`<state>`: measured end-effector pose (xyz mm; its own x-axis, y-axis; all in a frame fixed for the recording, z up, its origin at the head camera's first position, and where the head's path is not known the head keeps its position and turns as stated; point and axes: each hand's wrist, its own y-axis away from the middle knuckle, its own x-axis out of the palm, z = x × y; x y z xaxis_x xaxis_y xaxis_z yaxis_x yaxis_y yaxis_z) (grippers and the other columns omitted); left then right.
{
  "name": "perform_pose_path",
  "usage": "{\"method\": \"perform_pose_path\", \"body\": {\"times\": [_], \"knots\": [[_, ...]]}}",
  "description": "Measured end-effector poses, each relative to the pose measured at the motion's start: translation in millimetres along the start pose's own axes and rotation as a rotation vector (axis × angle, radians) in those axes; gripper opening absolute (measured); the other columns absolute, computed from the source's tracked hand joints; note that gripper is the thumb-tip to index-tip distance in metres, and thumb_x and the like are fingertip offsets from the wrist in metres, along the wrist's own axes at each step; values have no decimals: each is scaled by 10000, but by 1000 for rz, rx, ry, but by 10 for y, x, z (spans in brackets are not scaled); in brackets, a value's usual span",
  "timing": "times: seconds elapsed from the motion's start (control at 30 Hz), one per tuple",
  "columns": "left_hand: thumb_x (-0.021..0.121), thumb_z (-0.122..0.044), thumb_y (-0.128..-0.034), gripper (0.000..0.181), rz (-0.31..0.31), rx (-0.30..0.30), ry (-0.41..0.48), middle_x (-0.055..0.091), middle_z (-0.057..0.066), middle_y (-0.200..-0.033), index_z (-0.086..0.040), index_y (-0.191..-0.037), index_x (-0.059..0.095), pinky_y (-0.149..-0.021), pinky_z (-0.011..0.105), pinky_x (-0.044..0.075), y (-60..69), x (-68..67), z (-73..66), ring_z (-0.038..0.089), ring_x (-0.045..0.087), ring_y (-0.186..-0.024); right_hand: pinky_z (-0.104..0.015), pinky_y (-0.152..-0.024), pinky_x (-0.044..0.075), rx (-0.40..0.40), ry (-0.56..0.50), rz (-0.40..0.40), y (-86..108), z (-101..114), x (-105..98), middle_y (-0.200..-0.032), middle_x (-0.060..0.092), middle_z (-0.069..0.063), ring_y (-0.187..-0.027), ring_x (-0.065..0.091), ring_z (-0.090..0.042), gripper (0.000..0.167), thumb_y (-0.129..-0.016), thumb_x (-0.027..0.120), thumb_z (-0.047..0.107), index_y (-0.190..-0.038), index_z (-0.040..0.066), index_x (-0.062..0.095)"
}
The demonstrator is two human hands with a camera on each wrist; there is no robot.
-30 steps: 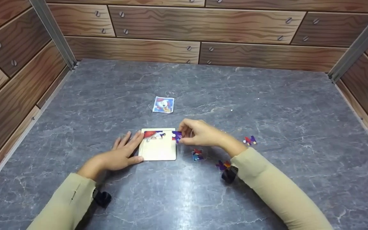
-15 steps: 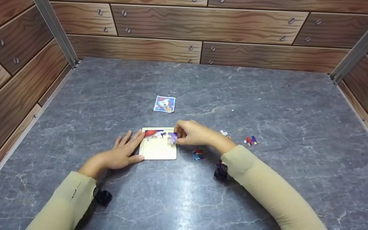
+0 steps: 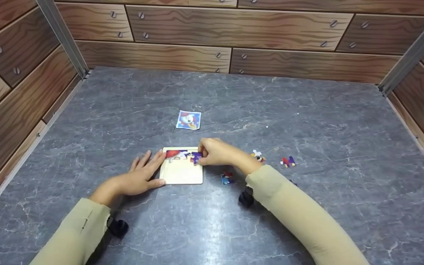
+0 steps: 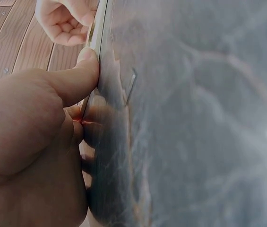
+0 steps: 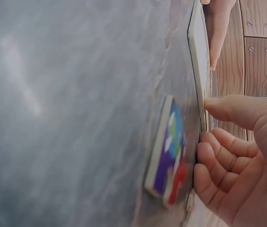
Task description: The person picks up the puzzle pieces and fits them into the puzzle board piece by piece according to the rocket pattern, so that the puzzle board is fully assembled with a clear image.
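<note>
Right hand pinches purple jigsaw piece at the tray's far right corner

The person's right hand (image 3: 217,152) holds the purple jigsaw piece (image 3: 196,157) between thumb and fingertips, the other fingers curled in. The piece is over the far right corner of a pale square puzzle tray (image 3: 180,175); whether it is seated flat cannot be told. Just left of it, a red-and-white section of puzzle (image 3: 175,154) lies along the tray's far side.

The left hand (image 3: 140,179) is open and grips nothing, its fingers extended and touching the tray's left edge, its thumb at the near left corner.

To the right of the tray, on the grey marbled tabletop (image 3: 182,224), a blue-and-red piece (image 3: 228,178) lies nearest. A white-and-yellow piece (image 3: 257,156) sits beyond the right forearm, and a red-and-purple piece (image 3: 288,161) farther right. A small picture card (image 3: 188,120) lies beyond the tray, apart from it.
</note>
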<state>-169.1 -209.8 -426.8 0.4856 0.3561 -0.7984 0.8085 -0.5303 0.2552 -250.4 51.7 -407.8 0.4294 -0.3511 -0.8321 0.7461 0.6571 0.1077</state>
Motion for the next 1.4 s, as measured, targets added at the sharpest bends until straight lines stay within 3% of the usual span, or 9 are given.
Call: {"method": "perform_pose_path", "body": {"times": [0.33, 0.67, 1.07, 1.4], "knots": [[458, -435, -955, 785, 4, -6, -11, -55, 119, -1548, -84, -1502, 17, -1044, 571, -116, -4, 0, 7, 383, -146, -1368, -253, -580, 408, 59, 4, -18, -81, 60, 30, -727, 531, 17, -631, 484, -122, 297, -754, 722, 138, -990, 30, 578], [451, -440, -956, 783, 12, -12, -10, -64, 117, -1547, -88, -1502, 14, -1043, 568, -121, -1, -11, 0, 381, -148, -1368, -246, -522, 391, 4, 40, 17, -85, 44, 26, -694, 567, 1, -578, 494, -118, 286, -808, 684, 134, -1080, 97, 603], [449, -425, -961, 776, 25, -10, 19, -78, 100, -1548, -101, -1503, -2, -1042, 560, -133, -12, 0, -1, 358, -169, -1369, -241, -490, 373, 9, 40, -10, -59, 51, 33, -660, 541, 16, -536, 466, -110, 248, -801, 697, 145, -1013, 80, 587], [453, -426, -959, 775, 18, -13, 8, -69, 102, -1549, -96, -1503, 9, -1044, 557, -132, -6, 3, -1, 361, -161, -1370, -260, -610, 460, -51, -69, -18, 40, 7, -45, -764, 628, -52, -655, 549, -127, 330, -823, 687, 122, -1121, 22, 591]]}}
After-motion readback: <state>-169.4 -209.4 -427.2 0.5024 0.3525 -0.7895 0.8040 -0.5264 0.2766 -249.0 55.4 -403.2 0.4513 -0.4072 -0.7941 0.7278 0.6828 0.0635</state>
